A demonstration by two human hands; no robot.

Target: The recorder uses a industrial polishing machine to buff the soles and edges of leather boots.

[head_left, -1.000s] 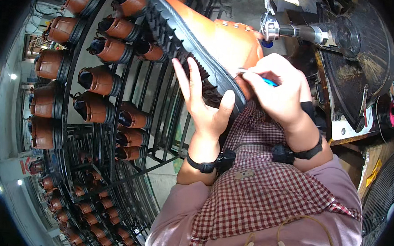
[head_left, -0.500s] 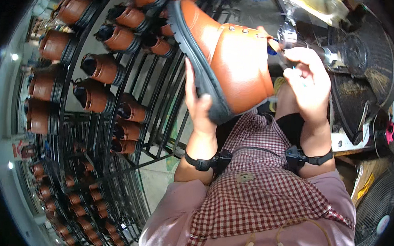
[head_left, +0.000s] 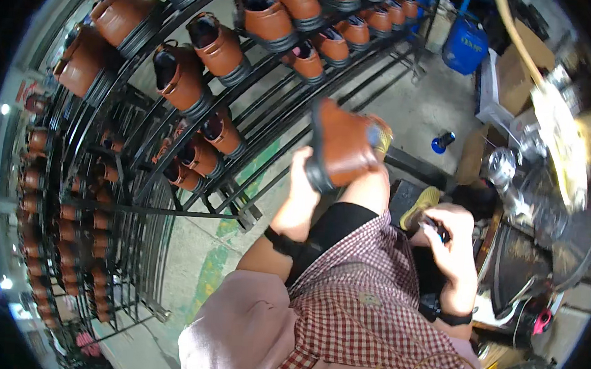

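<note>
Upright in front of me is a brown leather boot [head_left: 345,149] with a black ridged sole, somewhat blurred. My left hand [head_left: 301,186] grips it from the left side, by the sole and heel. Over my lap, well apart from the boot, my right hand [head_left: 453,245] is closed around a small dark object [head_left: 436,228]. The fingers cover most of that object, so its kind cannot be made out.
Black metal racks [head_left: 219,215] filled with similar brown boots [head_left: 216,48] stand to the left and ahead. On the right are a bright lamp [head_left: 559,133] and dark round machinery [head_left: 528,256]. A blue jug [head_left: 465,46] and cardboard box [head_left: 526,67] sit at the far right.
The boot, held up close before, is now lower, farther out and turned. My right hand has left the boot's lace area and dropped toward my lap. My view has swung left toward the racks.
</note>
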